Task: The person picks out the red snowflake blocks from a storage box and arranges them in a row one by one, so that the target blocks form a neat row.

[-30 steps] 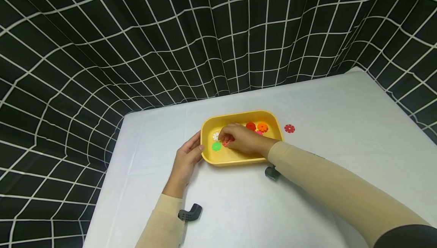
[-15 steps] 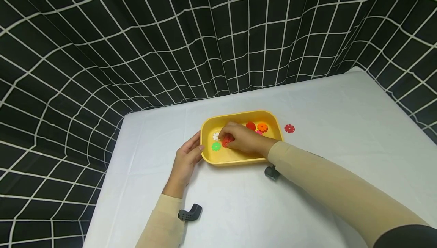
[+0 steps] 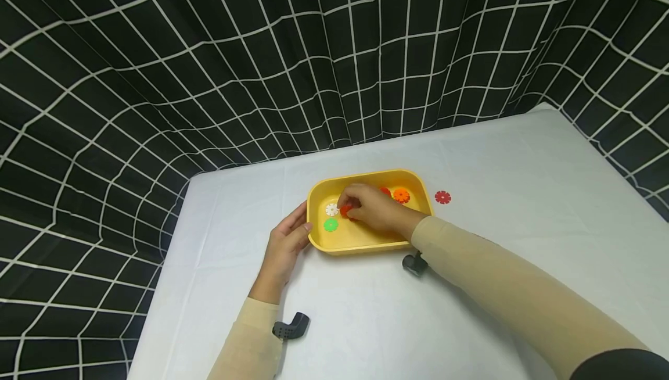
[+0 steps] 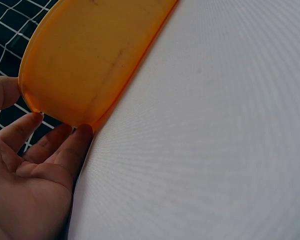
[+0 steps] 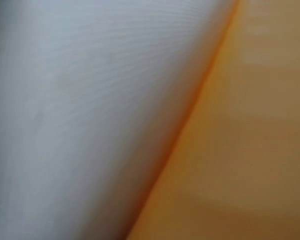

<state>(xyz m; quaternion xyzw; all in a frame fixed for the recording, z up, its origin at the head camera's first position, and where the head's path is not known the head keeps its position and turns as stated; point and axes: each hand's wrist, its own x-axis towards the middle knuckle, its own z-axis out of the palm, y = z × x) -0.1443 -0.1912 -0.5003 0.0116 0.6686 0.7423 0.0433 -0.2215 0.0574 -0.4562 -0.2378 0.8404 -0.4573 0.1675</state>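
Disc (image 3: pixel 345 211), bright red, now shows slightly higher within the yellow tray (image 3: pixel 360 249), pinched by the right hand (image 3: pixel 375 208), suggesting its lift has begun; the left hand (image 3: pixel 286 240) grips the tray's end.

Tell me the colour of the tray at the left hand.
Yellow; the tray shows best in the head view, looking more orange from the left wrist.

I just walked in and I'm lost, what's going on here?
A person's left hand holds the end of a yellow tray while the right hand pinches a red disc inside it. A white disc, green disc and orange disc also lie in the tray; a crimson disc lies outside, to its right.
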